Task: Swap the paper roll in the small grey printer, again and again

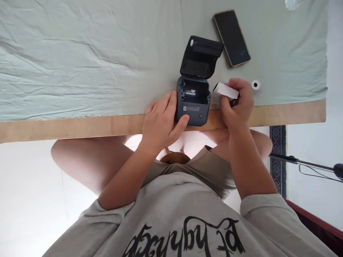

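Observation:
A dark portable label printer (192, 107) stands near the table's front edge with its lid (201, 57) swung up and its paper bay exposed. My left hand (163, 119) grips the printer's left side, the thumb lying on its front face and the fingers along its flank. Just right of the printer, my right hand (239, 101) pinches a white paper roll (226, 90) between thumb and fingers. The roll is apart from the bay. A second white paper roll (256, 86) sits on the cloth beyond that hand's knuckles, its dark core facing up.
A phone (232, 38) in a case lies behind the printer, close to the raised lid. Clear plastic (293, 4) shows at the far right. Pale green cloth (80, 60) covers the table, leaving the wooden front edge (66, 127) bare. A thin black stand arm (308, 162) crosses at right.

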A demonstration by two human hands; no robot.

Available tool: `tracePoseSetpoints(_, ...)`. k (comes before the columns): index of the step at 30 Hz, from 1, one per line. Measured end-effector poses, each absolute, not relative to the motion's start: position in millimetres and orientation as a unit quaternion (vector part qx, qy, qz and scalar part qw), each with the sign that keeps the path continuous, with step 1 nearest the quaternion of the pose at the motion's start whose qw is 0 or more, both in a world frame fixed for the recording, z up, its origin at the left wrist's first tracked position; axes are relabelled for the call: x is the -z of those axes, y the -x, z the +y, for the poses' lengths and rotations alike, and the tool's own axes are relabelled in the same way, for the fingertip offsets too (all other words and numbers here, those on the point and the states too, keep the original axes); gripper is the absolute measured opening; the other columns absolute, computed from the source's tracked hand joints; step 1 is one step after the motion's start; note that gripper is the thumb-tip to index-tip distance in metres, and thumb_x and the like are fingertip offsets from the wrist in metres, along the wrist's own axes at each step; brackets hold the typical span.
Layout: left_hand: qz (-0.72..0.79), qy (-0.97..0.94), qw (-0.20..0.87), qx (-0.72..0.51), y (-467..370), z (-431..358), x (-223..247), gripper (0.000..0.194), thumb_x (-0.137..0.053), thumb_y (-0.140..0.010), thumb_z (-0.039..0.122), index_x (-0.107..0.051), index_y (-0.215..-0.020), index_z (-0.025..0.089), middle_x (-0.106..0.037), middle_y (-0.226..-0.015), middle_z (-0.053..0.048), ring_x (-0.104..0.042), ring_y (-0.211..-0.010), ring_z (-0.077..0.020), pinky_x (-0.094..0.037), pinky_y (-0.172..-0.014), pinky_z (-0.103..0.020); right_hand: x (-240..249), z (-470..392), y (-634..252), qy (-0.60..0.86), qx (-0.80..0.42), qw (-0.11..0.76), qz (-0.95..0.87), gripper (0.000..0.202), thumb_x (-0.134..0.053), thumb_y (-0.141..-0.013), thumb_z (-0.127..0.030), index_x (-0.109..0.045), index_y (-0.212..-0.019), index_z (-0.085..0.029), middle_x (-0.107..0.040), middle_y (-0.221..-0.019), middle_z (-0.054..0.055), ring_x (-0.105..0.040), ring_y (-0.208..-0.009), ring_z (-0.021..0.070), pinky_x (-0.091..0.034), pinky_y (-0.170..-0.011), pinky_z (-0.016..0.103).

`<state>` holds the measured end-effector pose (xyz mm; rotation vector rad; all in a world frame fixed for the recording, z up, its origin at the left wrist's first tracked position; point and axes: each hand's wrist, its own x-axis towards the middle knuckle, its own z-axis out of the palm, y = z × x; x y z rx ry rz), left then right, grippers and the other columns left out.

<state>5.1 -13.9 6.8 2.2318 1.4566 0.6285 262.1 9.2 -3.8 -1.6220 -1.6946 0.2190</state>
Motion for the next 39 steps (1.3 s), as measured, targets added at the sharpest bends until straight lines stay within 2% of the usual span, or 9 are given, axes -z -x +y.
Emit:
tracePoseSetpoints(4,0.524,-0.797,0.206,-0.221,-5,-14,-7,0.079,-0.018,-0.104,0.064,-0.043,-0.155,0.009,-0.054,-0.155,-0.022,-0.054,-0.139,-0.0372,-0.038,-0.115,-0.05,8,9,-261,0.655,-0.1,0.4,-0.633,0.04,-0.051,-0.084,-0.03,-0.048,-0.124,-0.029,-0.069,-0.117,0.008,-0.07,-0.105,0.0242,-0.058,-0.084,0.046)
tracePoseSetpoints(11,0.525,-0.795,0.211,-0.219,-6,-14,-7,0.079,-0.018,-0.104,0.063,-0.043,-0.155,0.009,-0.053,-0.155,-0.022,-0.054,-0.139,-0.0388,-0.038,-0.115,-0.052,4,8,-264,0.646,-0.075,0.367,-0.665,0.031,-0.05,-0.089,-0.032,-0.055,-0.119,-0.027,-0.067,-0.11,0.007,-0.066,-0.108,0.0254,-0.053,-0.1,0.054)
tracePoseSetpoints(18,0.523,-0.799,0.201,-0.221,-6,-13,-7,0.084,-0.013,-0.103,0.067,-0.043,-0.155,0.008,-0.054,-0.154,-0.023,-0.054,-0.139,-0.0372,-0.038,-0.116,-0.049,0,8,-260,0.62,-0.12,0.372,-0.68,0.043,-0.057,-0.084,-0.026,-0.049,-0.126,-0.029,-0.067,-0.108,0.005,-0.067,-0.105,0.0233,-0.055,-0.098,0.05)
tracePoseSetpoints(23,0.524,-0.797,0.202,-0.222,-6,-14,-7,0.082,-0.013,-0.103,0.068,-0.042,-0.156,0.012,-0.054,-0.154,-0.02,-0.054,-0.139,-0.0364,-0.038,-0.115,-0.049,-4,9,-259,0.649,-0.103,0.334,-0.675,0.016,-0.056,-0.084,-0.023,-0.056,-0.099,-0.027,-0.065,-0.103,0.005,-0.065,-0.105,0.0256,-0.053,-0.102,0.054)
tracePoseSetpoints(26,0.526,-0.798,0.194,-0.219,-6,-14,-7,0.084,-0.01,-0.103,0.068,-0.043,-0.155,0.011,-0.055,-0.154,-0.02,-0.055,-0.139,-0.035,-0.038,-0.115,-0.047,-5,8,-260,0.663,-0.095,0.325,-0.668,0.016,-0.059,-0.078,-0.021,-0.057,-0.093,-0.027,-0.063,-0.101,0.006,-0.063,-0.106,0.027,-0.052,-0.102,0.055)
tracePoseSetpoints(28,0.525,-0.801,0.188,-0.218,-6,-14,-7,0.087,-0.008,-0.103,0.068,-0.044,-0.154,0.006,-0.055,-0.152,-0.023,-0.055,-0.138,-0.0352,-0.038,-0.115,-0.046,-3,6,-263,0.653,-0.1,0.35,-0.665,0.017,-0.062,-0.076,-0.022,-0.058,-0.092,-0.027,-0.062,-0.097,0.005,-0.063,-0.101,0.0257,-0.053,-0.1,0.053)
tracePoseSetpoints(31,0.521,-0.804,0.185,-0.22,-6,-14,-7,0.088,-0.007,-0.104,0.067,-0.045,-0.154,0.004,-0.055,-0.152,-0.023,-0.055,-0.138,-0.0358,-0.038,-0.115,-0.046,5,8,-270,0.607,-0.144,0.465,-0.628,0.02,-0.069,-0.076,-0.03,-0.058,-0.092,-0.028,-0.059,-0.092,0.001,-0.061,-0.089,0.0207,-0.055,-0.088,0.045)
tracePoseSetpoints(34,0.521,-0.802,0.189,-0.223,-6,-14,-6,0.085,-0.009,-0.104,0.065,-0.044,-0.155,0.006,-0.055,-0.154,-0.022,-0.054,-0.139,-0.0362,-0.038,-0.115,-0.048,12,16,-272,0.552,-0.225,0.572,-0.563,0.037,-0.081,-0.071,-0.042,-0.052,-0.089,-0.029,-0.058,-0.094,-0.003,-0.061,-0.082,0.0162,-0.055,-0.081,0.039)
tracePoseSetpoints(39,0.519,-0.803,0.186,-0.226,-6,-14,-6,0.085,-0.01,-0.105,0.064,-0.045,-0.154,0.003,-0.056,-0.152,-0.023,-0.055,-0.138,-0.0362,-0.038,-0.114,-0.048,3,21,-255,0.52,-0.248,0.565,-0.591,0.044,-0.082,-0.075,-0.053,-0.048,-0.088,-0.029,-0.061,-0.097,-0.002,-0.066,-0.085,0.0173,-0.056,-0.081,0.041)
